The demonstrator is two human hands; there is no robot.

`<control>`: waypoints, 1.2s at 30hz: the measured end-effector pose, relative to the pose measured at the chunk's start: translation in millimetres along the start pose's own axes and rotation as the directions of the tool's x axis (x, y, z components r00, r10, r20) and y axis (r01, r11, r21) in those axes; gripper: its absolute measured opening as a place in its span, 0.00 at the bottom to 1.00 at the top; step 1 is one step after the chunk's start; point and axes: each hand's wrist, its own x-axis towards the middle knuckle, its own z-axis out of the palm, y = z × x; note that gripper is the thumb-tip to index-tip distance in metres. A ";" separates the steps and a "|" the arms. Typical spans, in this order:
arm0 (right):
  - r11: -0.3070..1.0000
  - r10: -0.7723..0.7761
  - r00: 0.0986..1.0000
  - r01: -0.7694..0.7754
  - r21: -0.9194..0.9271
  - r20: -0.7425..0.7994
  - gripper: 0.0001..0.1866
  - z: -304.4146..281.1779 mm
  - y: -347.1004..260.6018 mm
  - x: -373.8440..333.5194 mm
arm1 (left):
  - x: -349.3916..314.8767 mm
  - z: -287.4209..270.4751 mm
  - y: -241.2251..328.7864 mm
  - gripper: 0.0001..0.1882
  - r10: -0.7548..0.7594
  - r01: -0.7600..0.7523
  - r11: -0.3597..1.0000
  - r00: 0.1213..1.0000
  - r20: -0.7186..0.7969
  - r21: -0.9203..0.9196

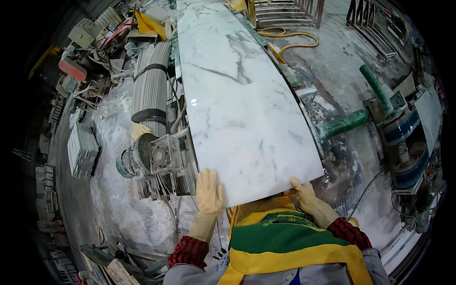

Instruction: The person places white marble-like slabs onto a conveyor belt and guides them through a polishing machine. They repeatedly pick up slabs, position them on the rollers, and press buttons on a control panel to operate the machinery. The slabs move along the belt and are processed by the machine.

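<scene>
A long white marble slab with grey veins runs away from me, its polished face up. At its near left corner lies my left hand, in a cream rubber glove, fingers stretched out flat along the edge. My right hand, gloved the same way, grips the near edge close to the right corner. One digit rests on top there; the other fingers are partly hidden under the slab. A green and yellow apron covers my front, right behind the near edge.
Left of the slab stand a motor and a ribbed grey roller cover. Stacked stone pieces sit farther left. Green pipes and a blue-wheeled machine are at the right. A yellow hose curls on the floor.
</scene>
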 end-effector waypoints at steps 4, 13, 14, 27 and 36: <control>0.999 -0.024 1.000 0.023 0.028 0.007 0.20 -6.0 9.4 5.7 | -18.6 -8.1 3.5 0.34 0.018 -0.016 0.999 0.996 0.089 -0.029; 0.999 0.031 0.989 -0.034 -0.022 -0.145 0.22 -9.0 18.5 10.1 | 80.7 2.4 -31.4 0.33 0.036 -0.035 0.999 0.999 -0.031 0.023; 0.999 0.034 0.988 -0.037 -0.019 -0.150 0.22 -8.8 18.4 9.5 | 96.9 5.3 -37.4 0.32 0.043 -0.041 0.999 0.996 -0.079 0.028; 0.999 -0.034 0.991 0.037 0.021 -0.132 0.21 -12.8 24.3 -1.4 | 254.9 20.2 -97.6 0.29 0.013 0.014 0.993 0.975 -0.220 0.121; 1.000 0.014 0.998 -0.014 0.000 -0.061 0.27 -21.7 26.5 -3.6 | 125.1 14.5 -40.2 0.29 0.108 -0.072 0.989 0.950 -0.292 0.130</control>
